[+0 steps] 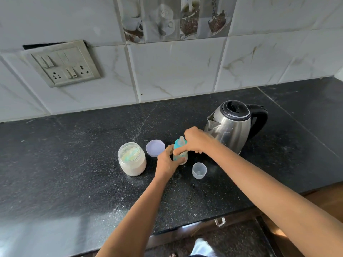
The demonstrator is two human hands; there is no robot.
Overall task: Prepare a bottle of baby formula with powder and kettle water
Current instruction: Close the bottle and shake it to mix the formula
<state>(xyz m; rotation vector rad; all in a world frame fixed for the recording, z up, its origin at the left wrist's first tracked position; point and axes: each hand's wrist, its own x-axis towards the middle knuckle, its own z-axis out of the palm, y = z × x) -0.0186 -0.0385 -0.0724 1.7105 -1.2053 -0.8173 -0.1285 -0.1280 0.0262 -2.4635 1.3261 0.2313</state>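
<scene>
Left hand (167,162) grips the bottle (183,157), right hand (196,140) its teat collar (179,145), apparently twisting it; next, a firm, upright turn.

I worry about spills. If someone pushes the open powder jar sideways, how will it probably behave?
The powder jar looks squat and well filled, so it probably slides rather than tips. A lid lies beside it, so a hard knock could spill powder. The polished counter may let it slide easily.
</scene>
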